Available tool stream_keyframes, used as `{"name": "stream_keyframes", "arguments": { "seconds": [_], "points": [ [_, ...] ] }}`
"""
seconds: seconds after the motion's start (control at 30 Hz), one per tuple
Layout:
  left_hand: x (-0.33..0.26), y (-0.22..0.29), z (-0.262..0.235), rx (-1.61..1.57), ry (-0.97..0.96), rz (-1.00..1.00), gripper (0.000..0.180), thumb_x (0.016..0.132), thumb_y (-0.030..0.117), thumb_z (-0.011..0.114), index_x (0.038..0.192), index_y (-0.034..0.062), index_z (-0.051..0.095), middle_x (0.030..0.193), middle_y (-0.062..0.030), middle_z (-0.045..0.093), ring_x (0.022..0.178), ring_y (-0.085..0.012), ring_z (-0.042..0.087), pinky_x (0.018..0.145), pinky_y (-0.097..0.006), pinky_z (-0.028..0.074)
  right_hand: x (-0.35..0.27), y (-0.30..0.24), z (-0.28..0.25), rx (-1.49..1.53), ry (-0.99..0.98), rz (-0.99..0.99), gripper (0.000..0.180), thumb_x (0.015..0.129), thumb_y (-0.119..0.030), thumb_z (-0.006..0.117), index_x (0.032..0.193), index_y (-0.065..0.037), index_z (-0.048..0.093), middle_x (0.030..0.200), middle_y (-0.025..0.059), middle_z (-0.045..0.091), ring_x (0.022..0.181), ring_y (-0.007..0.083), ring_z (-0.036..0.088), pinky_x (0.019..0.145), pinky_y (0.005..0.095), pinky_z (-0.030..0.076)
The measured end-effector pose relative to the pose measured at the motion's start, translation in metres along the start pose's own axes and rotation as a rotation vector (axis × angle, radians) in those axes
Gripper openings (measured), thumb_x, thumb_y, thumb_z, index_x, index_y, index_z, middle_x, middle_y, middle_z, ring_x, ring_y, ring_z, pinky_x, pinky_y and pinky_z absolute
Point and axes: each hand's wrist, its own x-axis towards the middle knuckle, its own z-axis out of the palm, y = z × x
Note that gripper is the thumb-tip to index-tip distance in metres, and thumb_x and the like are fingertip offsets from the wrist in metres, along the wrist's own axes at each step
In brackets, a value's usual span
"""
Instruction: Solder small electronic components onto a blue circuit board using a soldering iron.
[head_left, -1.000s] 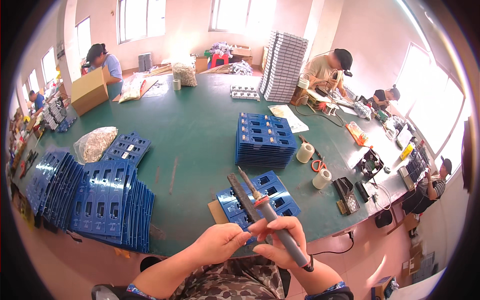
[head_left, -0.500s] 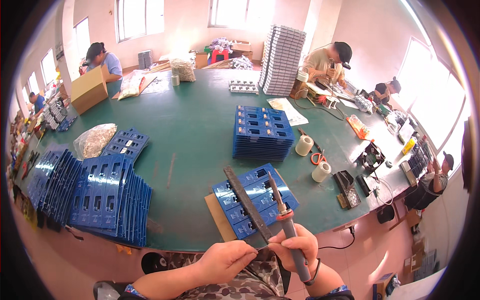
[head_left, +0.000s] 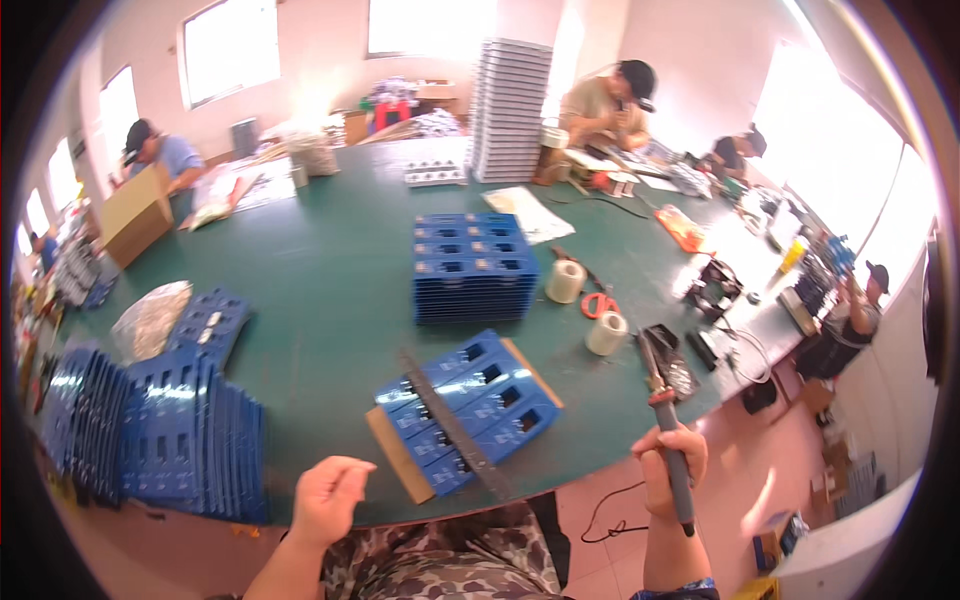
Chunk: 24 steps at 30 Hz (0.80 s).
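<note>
I see dark bar (head_left: pixel 450 425) released, lying across blue board (head_left: pixel 510 395), near side of table (head_left: pixel 330 300). Hands parted: left hand (head_left: pixel 330 497) curled closed, seemingly empty; right hand (head_left: pixel 655 475), swung right, grips soldering iron (head_left: pixel 678 485), sole tool still held.

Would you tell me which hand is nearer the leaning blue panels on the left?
Left: the left hand is right of the blue panels; the right hand is much farther right.

Panel (head_left: pixel 483 402) partly hidden by bar (head_left: pixel 454 425)
</note>
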Motion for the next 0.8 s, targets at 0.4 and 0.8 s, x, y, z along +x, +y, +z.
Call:
{"name": "stream_keyframes", "arguments": {
  "seconds": [0.4,0.8],
  "points": [
    [-0.002,-0.079,-0.018,-0.045,0.202,-0.093,0.016,0.100,0.015,0.052,0.089,0.0054,0.060,0.060,0.0058,0.043,0.048,-0.0003,0.032,0.042,-0.019,0.021,0.023,0.053,-0.106,-0.153,0.367,0.258,0.039,0.096,-0.027,0.061,0.122,0.001,0.051,0.096,0.0092,0.065,0.082,0.0117,0.059,0.073,0.0247,0.049],
    [-0.006,-0.088,-0.022,0.040,0.215,-0.073,0.014,0.101,0.014,0.049,0.093,0.0059,0.059,0.063,0.0063,0.042,0.052,0.0001,0.033,0.044,-0.018,0.021,0.012,0.071,-0.124,-0.236,0.447,0.700,0.017,0.092,-0.013,0.061,0.098,0.002,0.061,0.080,0.0091,0.068,0.066,0.0109,0.063,0.058,0.0239,0.050]
  ]
}}
